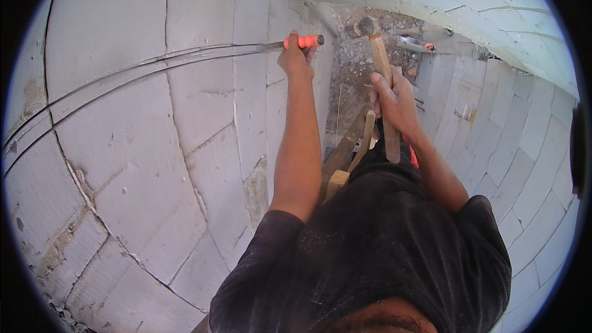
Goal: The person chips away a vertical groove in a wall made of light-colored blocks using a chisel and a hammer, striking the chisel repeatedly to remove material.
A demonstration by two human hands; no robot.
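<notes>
Gripping a chisel (303, 42) by its ribbed orange handle, our left hand (296, 58) sits above the middle of the frame, its fingers closed around the grip. The chisel lies nearly level across the view, its dark end to the right and its metal shank pointing left along the wall (123, 166) of pale blocks. Two narrow dark grooves (157, 61) run over those blocks, curving from the left edge of the frame toward the shank; whether the tip touches the wall, we cannot tell.

Right of centre, our right hand (398, 102) has its fingers wrapped around a wooden handle (381, 55), which slants from upper centre down toward our dark shirt (376, 240). A dark, blunt lump (366, 25) shows just beyond the handle's upper end, and we cannot make out whether the two are joined.

At upper centre we see rubble-strewn ground (345, 74), with a silvery tool (413, 43) tipped in orange lying near its right side. Below our hands, pieces of wood (337, 180) show beside the shirt. Another pale block wall (524, 123) fills the right of the frame.
</notes>
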